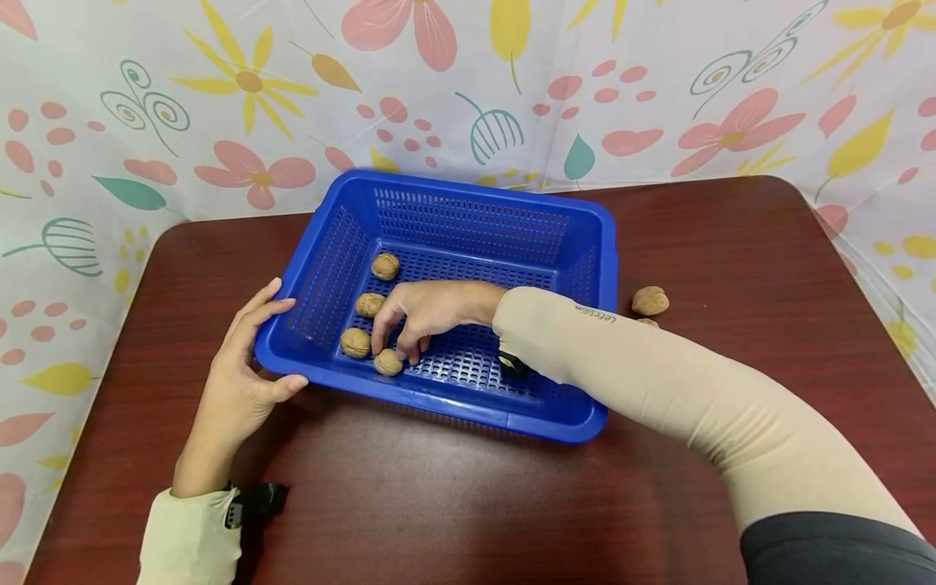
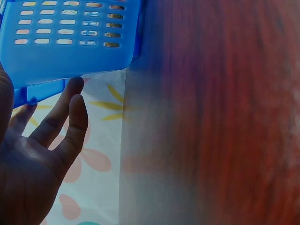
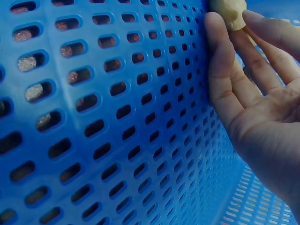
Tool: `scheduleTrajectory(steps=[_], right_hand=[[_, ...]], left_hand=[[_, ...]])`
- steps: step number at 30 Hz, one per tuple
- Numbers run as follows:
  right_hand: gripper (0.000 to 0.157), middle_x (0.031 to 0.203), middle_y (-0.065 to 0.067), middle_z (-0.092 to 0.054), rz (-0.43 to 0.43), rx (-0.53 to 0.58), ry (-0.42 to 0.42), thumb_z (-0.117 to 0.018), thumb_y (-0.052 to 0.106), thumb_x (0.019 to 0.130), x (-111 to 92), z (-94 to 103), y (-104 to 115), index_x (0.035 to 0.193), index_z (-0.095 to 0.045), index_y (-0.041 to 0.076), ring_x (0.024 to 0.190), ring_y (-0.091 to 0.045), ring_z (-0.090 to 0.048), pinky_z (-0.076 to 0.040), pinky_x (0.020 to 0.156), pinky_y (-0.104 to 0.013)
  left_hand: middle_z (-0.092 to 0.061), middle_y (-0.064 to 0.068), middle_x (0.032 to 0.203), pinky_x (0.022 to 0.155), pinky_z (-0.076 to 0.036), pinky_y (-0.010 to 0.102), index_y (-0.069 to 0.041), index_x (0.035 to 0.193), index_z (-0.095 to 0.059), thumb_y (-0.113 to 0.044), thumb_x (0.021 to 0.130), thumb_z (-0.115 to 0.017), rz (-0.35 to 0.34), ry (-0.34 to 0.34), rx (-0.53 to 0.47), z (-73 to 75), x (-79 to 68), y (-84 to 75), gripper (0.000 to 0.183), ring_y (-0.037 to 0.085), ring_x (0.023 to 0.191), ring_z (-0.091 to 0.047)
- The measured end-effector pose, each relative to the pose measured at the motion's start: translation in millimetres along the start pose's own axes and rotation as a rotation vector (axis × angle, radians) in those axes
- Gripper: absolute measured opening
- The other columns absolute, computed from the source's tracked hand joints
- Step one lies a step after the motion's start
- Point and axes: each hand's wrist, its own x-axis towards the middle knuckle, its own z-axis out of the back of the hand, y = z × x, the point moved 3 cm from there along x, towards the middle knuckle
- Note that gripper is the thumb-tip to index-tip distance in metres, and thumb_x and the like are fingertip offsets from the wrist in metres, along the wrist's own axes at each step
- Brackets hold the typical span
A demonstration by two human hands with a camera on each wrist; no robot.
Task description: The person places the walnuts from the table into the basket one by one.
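A blue plastic basket [image 1: 435,402] with slotted walls stands on the table. Inside it, my right hand [image 1: 431,313] pinches a walnut [image 1: 388,362] between thumb and fingers, low by the near left corner. That walnut [image 3: 228,13] also shows at the fingertips in the right wrist view. More walnuts lie along the basket's left side: one at the back [image 1: 385,266], one in the middle [image 1: 370,305] and one nearer the front [image 1: 355,343]. My left hand [image 1: 244,374] touches the basket's left corner from outside, fingers extended and thumb apart by the near rim.
To the right of the basket, a walnut [image 1: 650,301] lies on the dark red table [image 1: 453,504], and another [image 1: 647,322] is mostly hidden behind the right sleeve [image 1: 643,382]. A flower-patterned cloth [image 1: 468,97] hangs behind the table and along its sides.
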Motion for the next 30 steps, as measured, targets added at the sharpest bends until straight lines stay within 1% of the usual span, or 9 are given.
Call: scheduleTrajectory(steps=[7,12,15,18,20,22,24,27,30], right_hand=[[0.035,0.128,-0.008,-0.074,0.011,-0.034,-0.057,-0.069,-0.003,0.090,-11.2,14.2,12.5,0.124,-0.075,0.006,0.084,-0.021,-0.075,-0.060,0.078,-0.038],[0.033,0.133,-0.012,-0.072,0.012,-0.002,-0.183,-0.072,0.000,0.093,-45.6,34.8,25.9,0.125,-0.074,0.007,0.094,-0.028,-0.076,-0.060,0.090,-0.048],[0.031,0.130,-0.009,-0.073,0.067,-0.038,-0.279,-0.074,0.002,0.093,-81.1,46.5,33.4,0.122,-0.076,0.011,0.098,-0.028,-0.076,-0.061,0.089,-0.045],[0.030,0.128,-0.004,-0.073,0.115,-0.088,-0.392,-0.077,0.005,0.092,-124.4,55.4,34.3,0.121,-0.078,0.013,0.097,-0.024,-0.076,-0.061,0.086,-0.037],[0.028,0.125,-0.004,-0.074,0.110,-0.101,-0.479,-0.077,0.006,0.093,-155.7,57.8,31.5,0.120,-0.078,0.014,0.096,-0.023,-0.077,-0.060,0.086,-0.033],[0.027,0.118,-0.003,-0.077,0.060,-0.119,-0.573,-0.078,0.012,0.095,-187.4,57.1,24.8,0.121,-0.078,0.019,0.096,-0.021,-0.077,-0.059,0.086,-0.029],[0.027,0.111,-0.003,-0.079,0.008,-0.120,-0.654,-0.077,0.017,0.096,-216.9,53.5,13.6,0.123,-0.078,0.022,0.097,-0.021,-0.077,-0.059,0.086,-0.026],[0.031,0.106,-0.005,-0.081,-0.022,-0.093,-0.740,-0.075,0.018,0.098,-253.7,46.2,-13.8,0.129,-0.075,0.019,0.095,-0.022,-0.078,-0.059,0.083,-0.025],[0.035,0.102,-0.009,-0.081,0.002,-0.030,-0.788,-0.071,0.008,0.099,-279.5,41.1,-50.5,0.134,-0.071,0.010,0.090,-0.023,-0.079,-0.061,0.081,-0.026]], left_hand=[[-0.033,0.011,0.169,0.102,-0.048,0.011,0.002,0.146,-0.055,-0.006,0.074,-0.095,-0.010,-0.004,-0.014,0.9,0.1,-0.4,0.083,0.018,0.146,-0.041],[-0.034,0.011,0.168,0.102,-0.048,0.012,0.004,0.145,-0.055,-0.003,0.071,-0.095,-0.021,-0.001,-0.033,-0.1,0.3,1.8,0.084,0.018,0.146,-0.041],[-0.035,0.008,0.168,0.102,-0.049,0.012,0.003,0.146,-0.055,-0.001,0.072,-0.095,-0.009,0.003,-0.024,0.1,0.7,2.3,0.084,0.017,0.145,-0.041],[-0.035,0.007,0.168,0.101,-0.049,0.011,0.002,0.146,-0.055,-0.001,0.073,-0.094,-0.002,0.005,-0.001,-0.3,1.0,2.9,0.083,0.017,0.144,-0.042],[-0.034,0.007,0.169,0.101,-0.049,0.011,0.001,0.147,-0.055,-0.001,0.073,-0.094,0.000,0.007,0.014,-0.9,0.8,3.1,0.083,0.017,0.144,-0.042],[-0.034,0.007,0.169,0.101,-0.049,0.011,0.002,0.147,-0.055,-0.001,0.073,-0.094,0.000,0.007,0.013,-1.7,0.5,3.2,0.083,0.017,0.144,-0.042],[-0.035,0.007,0.168,0.102,-0.049,0.011,0.002,0.146,-0.055,-0.001,0.073,-0.094,-0.005,0.006,0.007,-1.8,0.4,3.0,0.083,0.017,0.145,-0.041],[-0.036,0.007,0.168,0.103,-0.048,0.011,0.003,0.145,-0.055,-0.003,0.072,-0.095,-0.019,0.003,0.005,-1.0,1.1,2.5,0.083,0.017,0.146,-0.040],[-0.037,0.008,0.168,0.104,-0.047,0.011,0.003,0.145,-0.056,-0.005,0.072,-0.096,-0.032,-0.004,0.008,0.1,2.0,2.3,0.084,0.018,0.147,-0.039]])
